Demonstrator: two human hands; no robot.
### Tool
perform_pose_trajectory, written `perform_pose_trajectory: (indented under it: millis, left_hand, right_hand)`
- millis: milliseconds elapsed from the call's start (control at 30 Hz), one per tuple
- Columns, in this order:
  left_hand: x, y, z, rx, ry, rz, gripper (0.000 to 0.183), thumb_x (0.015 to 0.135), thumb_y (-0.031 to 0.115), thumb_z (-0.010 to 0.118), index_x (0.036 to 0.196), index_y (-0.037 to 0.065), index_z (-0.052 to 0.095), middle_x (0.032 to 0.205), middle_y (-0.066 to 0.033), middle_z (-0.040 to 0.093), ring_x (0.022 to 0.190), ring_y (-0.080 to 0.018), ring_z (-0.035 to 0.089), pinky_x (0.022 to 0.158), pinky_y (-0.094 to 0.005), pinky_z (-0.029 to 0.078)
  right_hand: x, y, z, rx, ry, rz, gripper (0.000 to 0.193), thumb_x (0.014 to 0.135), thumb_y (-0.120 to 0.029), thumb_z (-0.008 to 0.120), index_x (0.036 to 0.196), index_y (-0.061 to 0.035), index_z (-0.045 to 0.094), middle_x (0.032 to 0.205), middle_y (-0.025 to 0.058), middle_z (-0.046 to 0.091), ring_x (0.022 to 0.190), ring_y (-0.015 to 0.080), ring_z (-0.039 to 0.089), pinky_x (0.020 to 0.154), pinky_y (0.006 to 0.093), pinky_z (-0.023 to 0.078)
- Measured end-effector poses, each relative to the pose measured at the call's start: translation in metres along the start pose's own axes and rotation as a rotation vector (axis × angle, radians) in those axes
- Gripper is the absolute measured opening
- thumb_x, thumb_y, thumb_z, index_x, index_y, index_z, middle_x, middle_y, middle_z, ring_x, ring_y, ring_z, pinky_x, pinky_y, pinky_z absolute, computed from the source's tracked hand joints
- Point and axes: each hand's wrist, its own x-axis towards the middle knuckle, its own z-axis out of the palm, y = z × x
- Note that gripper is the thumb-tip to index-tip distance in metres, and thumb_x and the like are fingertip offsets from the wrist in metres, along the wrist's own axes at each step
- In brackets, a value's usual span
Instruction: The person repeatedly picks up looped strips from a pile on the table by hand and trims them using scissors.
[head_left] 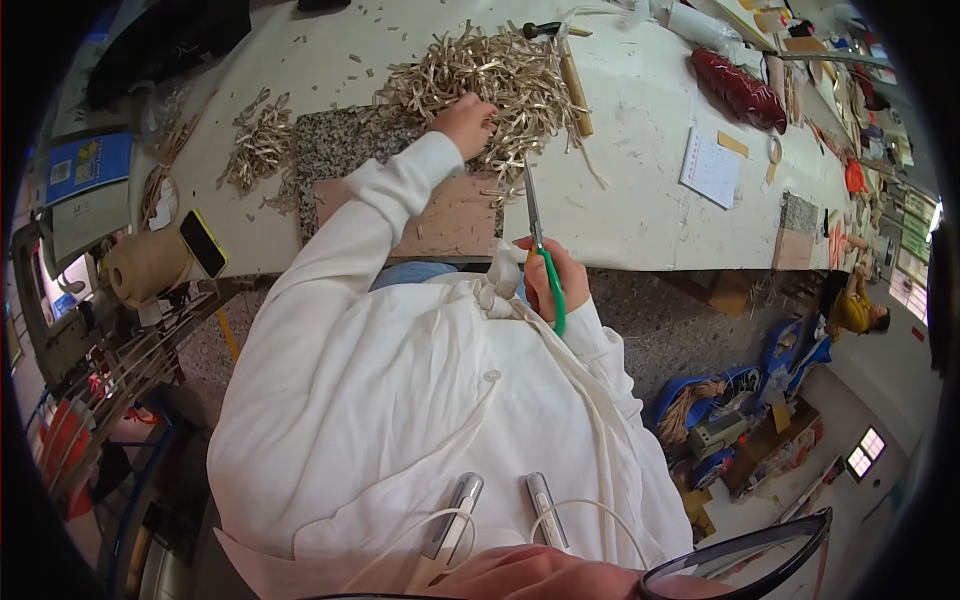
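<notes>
A heap of shiny gold strips [490,65], many of them looped, lies on the white worktable. My left hand [466,125] reaches into its near edge with the fingers curled; what they pinch is hidden among the strips. Close to my body, my right hand [560,278] holds scissors [535,215] by the green handle, with the long blades pointing away from me toward the heap. Under my left forearm are a speckled stone slab [345,150] and a pinkish-brown board [440,215] scattered with small scraps.
A smaller bunch of gold strips [260,140] lies left of the slab. Beside the heap is a hammer [575,92] with a wooden handle. A phone [203,243], a tape roll [150,268], a paper sheet [710,168] and a dark red bundle [738,90] sit farther out.
</notes>
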Motion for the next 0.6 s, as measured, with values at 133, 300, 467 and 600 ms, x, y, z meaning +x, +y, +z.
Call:
perform_pose_trajectory:
  millis: [133, 300, 467, 600]
  left_hand:
    - [0.016, 0.012, 0.010, 0.316, -0.070, -0.036, 0.026, 0.082, 0.027, 0.061, 0.105, 0.016, 0.060, 0.105, -0.0033, 0.053, 0.092, -0.0252, 0.059, 0.079, -0.0377, 0.047]
    - [0.000, 0.027, -0.028, 0.236, 0.096, 0.264, 0.018, 0.079, 0.027, 0.062, 0.093, 0.014, 0.064, 0.096, -0.0013, 0.058, 0.079, -0.0214, 0.060, 0.069, -0.0357, 0.047]
    - [-0.039, 0.062, -0.093, 0.143, 0.077, 0.645, 0.021, 0.079, 0.020, 0.064, 0.100, 0.016, 0.065, 0.095, 0.0010, 0.059, 0.074, -0.0164, 0.059, 0.069, -0.0310, 0.040]
    - [-0.063, 0.077, -0.125, 0.081, -0.029, 0.632, 0.018, 0.078, 0.020, 0.065, 0.095, 0.017, 0.066, 0.091, 0.0024, 0.059, 0.073, -0.0141, 0.059, 0.067, -0.0308, 0.040]
  right_hand:
    - [0.004, 0.011, 0.001, 0.018, 0.041, -0.043, 0.040, 0.089, -0.040, 0.055, 0.107, -0.0043, 0.057, 0.054, 0.0019, 0.053, 0.050, 0.0087, 0.050, 0.048, 0.0247, 0.041]
    - [0.010, 0.010, -0.020, 0.094, 0.008, 0.160, 0.046, 0.089, -0.045, 0.051, 0.111, -0.0045, 0.055, 0.059, 0.0029, 0.054, 0.051, 0.0091, 0.053, 0.045, 0.0249, 0.042]
    - [0.008, 0.008, -0.033, -0.036, -0.086, 0.094, 0.054, 0.089, -0.052, 0.045, 0.118, -0.0068, 0.049, 0.066, 0.0035, 0.057, 0.056, 0.0121, 0.056, 0.051, 0.0261, 0.045]
    - [0.004, -0.007, -0.032, -0.249, -0.127, -0.037, 0.052, 0.089, -0.052, 0.047, 0.118, -0.0085, 0.050, 0.069, 0.0053, 0.061, 0.062, 0.0220, 0.061, 0.059, 0.0309, 0.048]
